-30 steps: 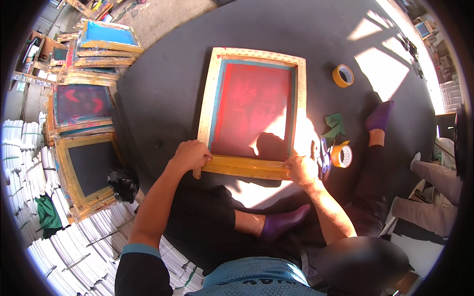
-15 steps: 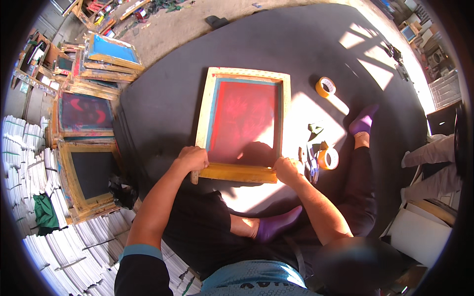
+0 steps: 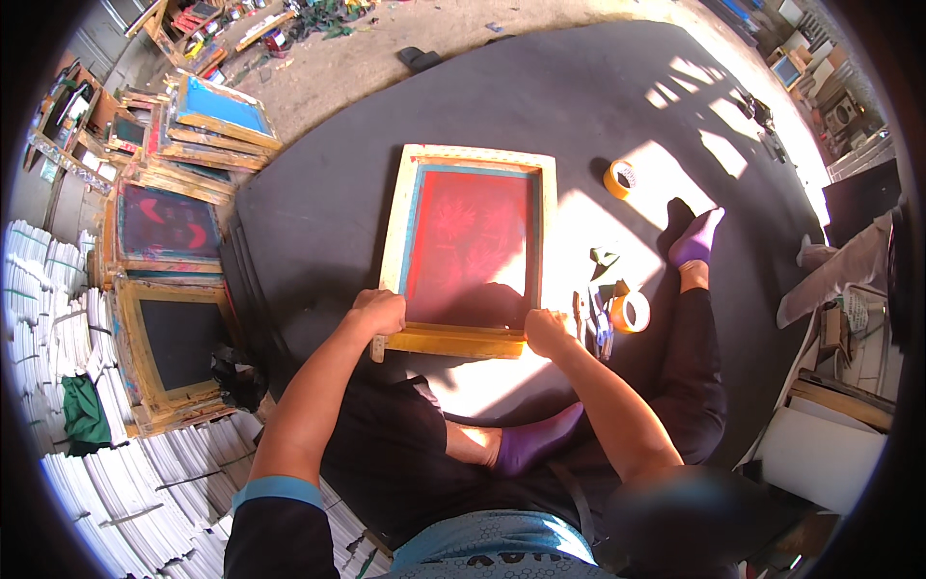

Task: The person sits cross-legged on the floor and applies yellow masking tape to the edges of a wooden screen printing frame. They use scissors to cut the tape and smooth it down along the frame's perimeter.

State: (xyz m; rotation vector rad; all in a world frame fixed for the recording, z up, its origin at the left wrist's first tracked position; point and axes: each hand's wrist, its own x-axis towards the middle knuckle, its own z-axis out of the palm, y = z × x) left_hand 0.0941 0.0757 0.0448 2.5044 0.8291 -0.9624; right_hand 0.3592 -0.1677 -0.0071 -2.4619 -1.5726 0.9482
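Note:
A wooden screen-printing frame [image 3: 469,154] with red-stained mesh and a blue-green inner border lies in front of me on a dark mat. Yellow tape or coating covers its near bar. My left hand [image 3: 379,314] is closed round the near left corner, where a short wooden end sticks out. At the near right corner, my right hand [image 3: 550,331] grips the frame with curled fingers. The undersides of both grips are hidden. Sunlight and shadow fall across the mesh. Just right of my right hand lie scissors or similar tools [image 3: 598,323] and a yellow tape roll [image 3: 631,312].
Another yellow tape roll [image 3: 619,179] sits farther back on the dark mat [image 3: 318,203]. To the left are stacked frames [image 3: 227,104], a dark-meshed frame [image 3: 183,343] and piles of white paper [image 3: 145,511]. My purple-socked feet [image 3: 535,439] rest on the mat. Pale cloth [image 3: 834,275] shows at right.
The view has shifted slightly. The frame's far edge appears lower and its right side a little farther left, along with my right hand. Both hands keep their hold. The pale cloth at right has changed shape.

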